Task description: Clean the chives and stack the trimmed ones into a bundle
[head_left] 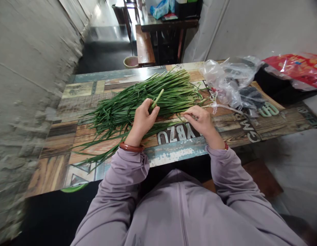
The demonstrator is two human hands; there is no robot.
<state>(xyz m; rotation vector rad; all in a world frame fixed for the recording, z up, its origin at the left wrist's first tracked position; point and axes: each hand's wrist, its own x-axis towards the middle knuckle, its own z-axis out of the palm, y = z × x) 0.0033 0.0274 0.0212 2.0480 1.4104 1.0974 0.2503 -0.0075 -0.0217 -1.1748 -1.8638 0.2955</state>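
Note:
A large pile of long green chives lies across the patterned table, cut ends toward the right. My left hand is closed round a single chive stalk, its pale cut end sticking up from my fingers. My right hand rests on the table beside the pile, fingers curled and pinching thin green strands at the pile's near edge. What exactly they hold is too small to name. Both arms wear lilac sleeves, and a brown bangle sits on my left wrist.
A crumpled clear plastic bag lies on the table right of the chives. A red plastic bag sits at the far right. A rough wall runs along the left. Beyond the table stand a wooden bench and a dark table.

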